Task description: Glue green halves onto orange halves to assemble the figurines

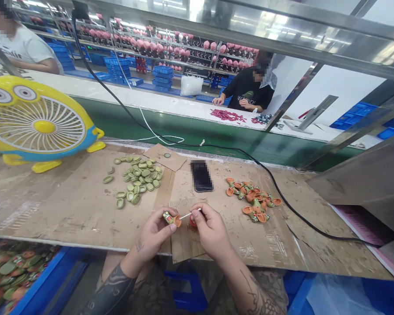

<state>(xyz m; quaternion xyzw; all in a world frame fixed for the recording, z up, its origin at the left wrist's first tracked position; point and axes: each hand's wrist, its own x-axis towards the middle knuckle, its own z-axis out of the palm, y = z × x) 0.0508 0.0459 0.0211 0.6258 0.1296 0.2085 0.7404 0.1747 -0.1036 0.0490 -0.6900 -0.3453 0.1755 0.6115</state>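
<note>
Near the table's front edge, my left hand (pixel 156 231) is closed on a small green and orange figurine (pixel 168 217), its hollow orange end facing right. My right hand (pixel 210 225) pinches a thin white stick (pixel 189 214), whose far tip reaches the orange hollow. Something red (pixel 192 220) shows at the fingers of my right hand, mostly hidden. Beyond my left hand lies a heap of green oval pieces (pixel 145 173). To the right is a pile of orange and green figurines (pixel 256 200).
A phone (pixel 202 176) lies on the cardboard-covered table (pixel 85 205). A yellow fan (pixel 44 127) stands at the left. A black cable (pixel 272 177) crosses the right side. Blue bins flank the table below. Two people sit beyond the green partition (pixel 184 127).
</note>
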